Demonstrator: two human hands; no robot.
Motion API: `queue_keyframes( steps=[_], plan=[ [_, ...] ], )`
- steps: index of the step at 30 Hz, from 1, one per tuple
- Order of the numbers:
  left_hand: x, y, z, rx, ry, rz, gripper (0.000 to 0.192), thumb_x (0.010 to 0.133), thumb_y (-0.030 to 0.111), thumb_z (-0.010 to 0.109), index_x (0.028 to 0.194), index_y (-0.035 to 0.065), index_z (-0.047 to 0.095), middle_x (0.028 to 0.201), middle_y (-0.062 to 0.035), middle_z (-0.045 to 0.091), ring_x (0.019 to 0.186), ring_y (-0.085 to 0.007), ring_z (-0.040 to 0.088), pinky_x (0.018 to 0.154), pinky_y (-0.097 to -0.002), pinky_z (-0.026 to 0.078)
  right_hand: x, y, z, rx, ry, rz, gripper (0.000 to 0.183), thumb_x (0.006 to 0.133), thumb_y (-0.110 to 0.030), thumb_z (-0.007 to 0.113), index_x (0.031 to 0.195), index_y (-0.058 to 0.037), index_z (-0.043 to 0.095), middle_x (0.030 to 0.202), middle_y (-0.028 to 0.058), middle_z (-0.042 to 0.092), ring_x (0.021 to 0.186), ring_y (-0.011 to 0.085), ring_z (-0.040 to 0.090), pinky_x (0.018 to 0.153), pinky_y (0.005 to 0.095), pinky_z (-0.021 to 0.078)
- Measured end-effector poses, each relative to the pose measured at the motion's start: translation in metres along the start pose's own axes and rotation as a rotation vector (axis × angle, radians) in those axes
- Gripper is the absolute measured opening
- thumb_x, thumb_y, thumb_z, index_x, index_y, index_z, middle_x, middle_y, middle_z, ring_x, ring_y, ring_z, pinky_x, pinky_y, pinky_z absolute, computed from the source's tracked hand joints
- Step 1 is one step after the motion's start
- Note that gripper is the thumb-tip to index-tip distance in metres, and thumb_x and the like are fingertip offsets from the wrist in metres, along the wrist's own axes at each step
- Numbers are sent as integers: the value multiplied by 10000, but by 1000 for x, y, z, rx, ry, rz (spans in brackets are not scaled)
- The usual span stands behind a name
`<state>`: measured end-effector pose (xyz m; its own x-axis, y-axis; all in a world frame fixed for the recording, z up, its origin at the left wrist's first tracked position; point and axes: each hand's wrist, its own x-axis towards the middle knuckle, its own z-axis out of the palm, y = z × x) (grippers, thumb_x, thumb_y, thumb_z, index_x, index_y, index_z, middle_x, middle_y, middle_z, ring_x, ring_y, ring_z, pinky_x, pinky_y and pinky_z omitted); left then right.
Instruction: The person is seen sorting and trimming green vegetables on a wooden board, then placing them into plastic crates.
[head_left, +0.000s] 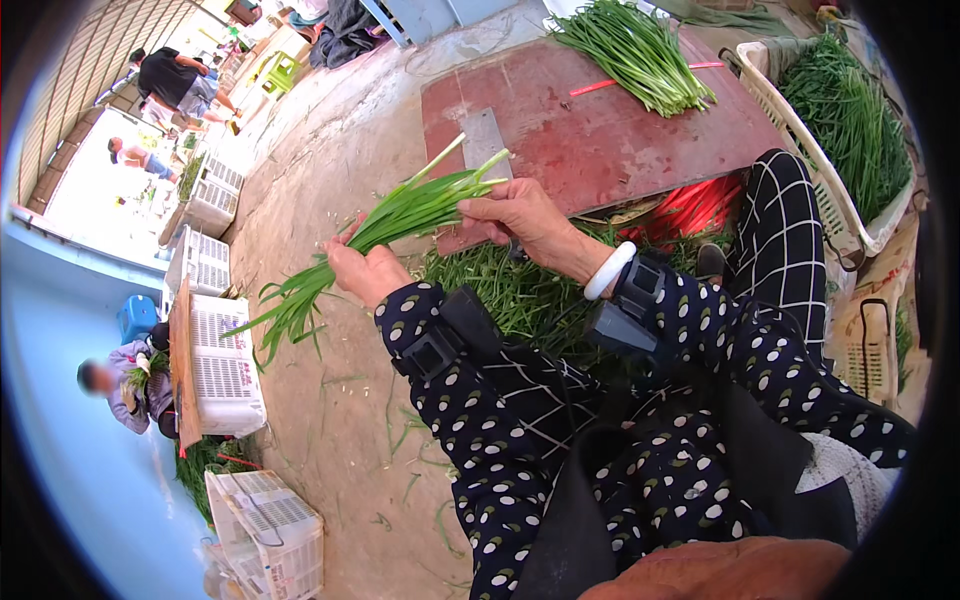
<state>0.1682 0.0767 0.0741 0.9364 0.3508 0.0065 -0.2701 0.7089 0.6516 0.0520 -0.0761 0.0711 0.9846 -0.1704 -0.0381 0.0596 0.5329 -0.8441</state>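
My left hand is closed around the middle of a small bunch of green garlic chives, whose leaves hang down to the left. At the pale stem ends, the fingers of my right hand pinch some stalks; a white bangle circles that wrist. Beyond my hands, a larger pile of chives lies on a reddish board, across a red strip. A flat grey metal piece rests near the board's left edge. Loose green leaves lie below my forearms.
A cream plastic crate full of greens stands at the right. Red strips lie under the board's near edge. White crates line the left, beside a seated person holding greens. Other people are farther off at upper left.
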Motion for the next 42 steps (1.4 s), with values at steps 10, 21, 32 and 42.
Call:
queue_keyframes(
  steps=[10,21,32,42],
  plan=[
    [-15,11,26,12,162,-52,87,781,28,398,717,2,345,730,-108,382,707,-248,453,754,-422,478,-1,-6,-8,178,-55,316,173,792,-81,522,914,39,546,768,142,638,530,96,583,453,185,463],
    [-21,3,28,15,118,26,139,810,100,425,746,-11,372,759,-132,430,710,-277,500,718,-376,486,-2,-6,-12,169,0,272,182,798,-53,510,929,73,522,861,160,618,640,145,615,544,233,534],
    [-26,6,37,-89,80,22,142,857,135,410,788,13,391,700,-63,406,653,-210,484,672,-355,487,5,-10,-13,378,-11,331,167,812,-56,531,953,34,530,810,138,630,620,128,619,541,221,533],
    [-11,5,31,-150,30,-107,157,855,110,410,709,54,397,585,-17,384,536,-158,420,627,-345,474,-6,-20,-17,-67,-156,353,135,797,-62,575,907,13,553,695,87,616,466,65,544,400,163,448]
  ],
)
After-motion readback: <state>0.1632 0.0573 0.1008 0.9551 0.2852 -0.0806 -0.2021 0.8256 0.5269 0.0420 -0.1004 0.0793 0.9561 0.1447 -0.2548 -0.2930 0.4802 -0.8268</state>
